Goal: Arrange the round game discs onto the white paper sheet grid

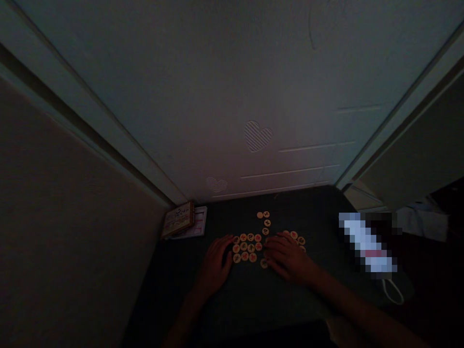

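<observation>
Low light in here, but I can make it out. Round pale discs with red and black characters [244, 246] sit low-centre in the frame on a dark table [217, 316]. Main block: three rows, four, four and three discs, packed close, characters up.

Left hand [213, 266]: on the block's left side, fingers loosely curved, thumb apart, fingertips at the upper-left disc. Not clenched, nothing gripped that I can see; can't tell if it's pressing.

Right hand [290, 253]: right of the block, palm down, fingers stretched left over the table. Can't tell if it's holding a disc underneath. One lone disc [264, 263] shows by its thumb side; a small cluster pokes out past its far side.

Above the block, a short string of four discs; the upper-left one, a plain-faced disc [260, 215], shows no mark I can read.

Table's far left corner: brown box with dark lettering [177, 220], tilted, partly over a white tray with pink markings [200, 221]. Behind: pale panel with embossed striped hearts [258, 136]. Right of frame: pixelated whitish object [366, 244], white cord loop [393, 292] below.
</observation>
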Action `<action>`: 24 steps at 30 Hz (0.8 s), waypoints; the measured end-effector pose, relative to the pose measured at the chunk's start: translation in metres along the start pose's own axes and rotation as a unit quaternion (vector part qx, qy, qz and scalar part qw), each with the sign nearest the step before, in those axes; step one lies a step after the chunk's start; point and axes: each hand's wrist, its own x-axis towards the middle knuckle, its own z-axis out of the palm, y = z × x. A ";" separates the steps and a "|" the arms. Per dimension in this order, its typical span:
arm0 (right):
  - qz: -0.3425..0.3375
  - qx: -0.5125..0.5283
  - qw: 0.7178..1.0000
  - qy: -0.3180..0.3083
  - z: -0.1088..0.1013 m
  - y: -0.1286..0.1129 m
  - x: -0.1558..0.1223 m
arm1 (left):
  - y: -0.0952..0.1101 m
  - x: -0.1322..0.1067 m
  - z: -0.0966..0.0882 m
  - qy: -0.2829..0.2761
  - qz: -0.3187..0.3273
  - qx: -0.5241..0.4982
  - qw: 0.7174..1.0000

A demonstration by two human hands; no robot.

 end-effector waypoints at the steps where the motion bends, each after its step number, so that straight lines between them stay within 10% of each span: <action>1: -0.005 0.002 1.000 0.003 -0.001 -0.004 -0.005 | 0.000 0.000 0.000 0.004 0.000 0.000 1.000; 24: 0.045 -0.006 0.999 0.012 -0.002 -0.011 -0.006 | 0.002 0.000 0.001 0.013 0.006 0.012 1.000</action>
